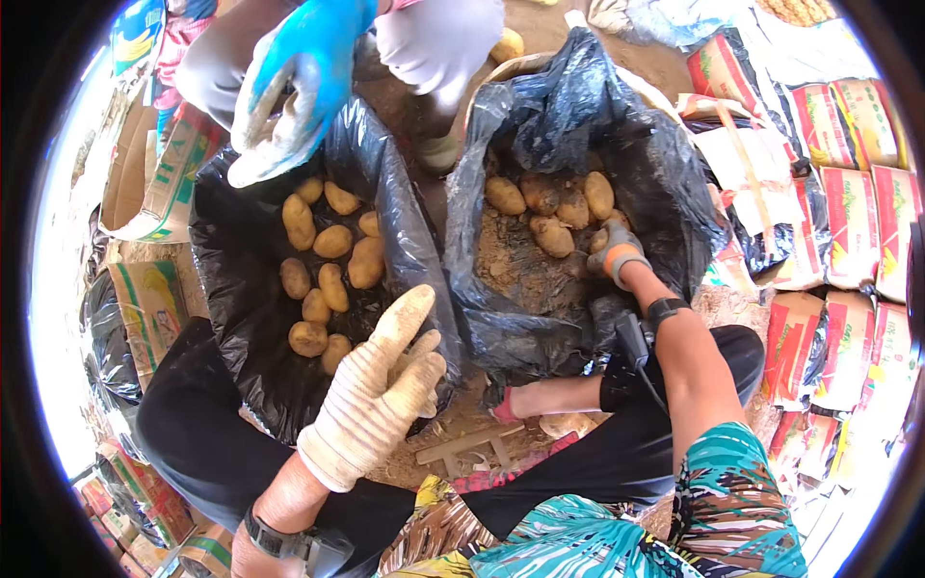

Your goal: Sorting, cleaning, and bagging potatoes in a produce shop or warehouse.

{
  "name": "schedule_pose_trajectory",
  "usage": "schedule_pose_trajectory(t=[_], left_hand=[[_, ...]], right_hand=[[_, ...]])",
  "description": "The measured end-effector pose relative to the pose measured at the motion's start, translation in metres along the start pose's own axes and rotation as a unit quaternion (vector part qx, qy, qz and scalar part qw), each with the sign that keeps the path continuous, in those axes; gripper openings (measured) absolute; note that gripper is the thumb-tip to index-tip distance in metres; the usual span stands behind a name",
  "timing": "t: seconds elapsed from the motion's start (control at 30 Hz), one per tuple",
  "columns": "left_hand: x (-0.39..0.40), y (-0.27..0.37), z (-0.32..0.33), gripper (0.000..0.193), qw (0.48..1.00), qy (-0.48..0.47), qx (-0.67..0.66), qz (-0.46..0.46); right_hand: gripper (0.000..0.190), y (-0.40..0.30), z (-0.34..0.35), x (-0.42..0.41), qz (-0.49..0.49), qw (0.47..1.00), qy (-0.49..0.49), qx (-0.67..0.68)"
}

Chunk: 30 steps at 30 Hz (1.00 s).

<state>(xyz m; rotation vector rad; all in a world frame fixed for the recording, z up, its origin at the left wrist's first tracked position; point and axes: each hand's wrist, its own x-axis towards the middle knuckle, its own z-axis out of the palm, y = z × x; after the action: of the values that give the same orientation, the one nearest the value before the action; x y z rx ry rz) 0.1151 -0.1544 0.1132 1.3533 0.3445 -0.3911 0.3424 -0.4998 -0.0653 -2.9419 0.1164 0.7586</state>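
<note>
My left hand [379, 383], in a whitish work glove, is raised over the near right edge of a box lined with a black plastic bag [238, 289]; its fingers are spread and nothing shows in them. Several potatoes [333, 241] lie on that liner. On the right, my right hand [618, 249], in a grey and orange glove, reaches into a second bag-lined container [506, 339], touching a potato at the right of the pile. More potatoes [552, 237] lie there with loose soil [506, 264]. Whether my right fingers grip the potato is unclear.
A co-worker's hand in a blue and white glove [289, 108] hangs over the left box's far side. One potato [507, 45] lies on the ground beyond. Stacked printed cartons [853, 217] stand at the right; an opened carton [148, 180] is at the left. A wooden piece [470, 442] lies between my legs.
</note>
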Motion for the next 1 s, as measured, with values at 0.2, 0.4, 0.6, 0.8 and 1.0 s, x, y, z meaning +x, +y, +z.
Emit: schedule_pose_trajectory(t=[0.2, 0.4, 0.6, 0.8, 1.0], left_hand=[[-0.001, 0.003, 0.011, 0.056, 0.998, -0.028, 0.041, -0.041], [0.005, -0.022, 0.011, 0.056, 0.992, -0.016, -0.122, 0.002], [-0.003, -0.056, 0.033, 0.058, 0.903, -0.21, -0.361, -0.097], [-0.021, -0.042, 0.038, 0.073, 0.814, -0.291, -0.46, -0.201], [-0.022, -0.04, 0.028, 0.079, 0.849, -0.28, -0.41, -0.178]], right_hand=[[0.073, 0.019, -0.073, -0.03, -0.186, 0.9, -0.048, 0.391], [0.082, -0.017, -0.118, -0.156, -0.317, 0.671, -0.17, 0.648], [0.09, -0.056, -0.077, -0.235, -0.362, 0.488, -0.282, 0.743], [0.088, -0.085, -0.05, -0.278, -0.332, 0.518, -0.371, 0.696], [0.079, -0.09, -0.059, -0.285, -0.304, 0.506, -0.359, 0.723]])
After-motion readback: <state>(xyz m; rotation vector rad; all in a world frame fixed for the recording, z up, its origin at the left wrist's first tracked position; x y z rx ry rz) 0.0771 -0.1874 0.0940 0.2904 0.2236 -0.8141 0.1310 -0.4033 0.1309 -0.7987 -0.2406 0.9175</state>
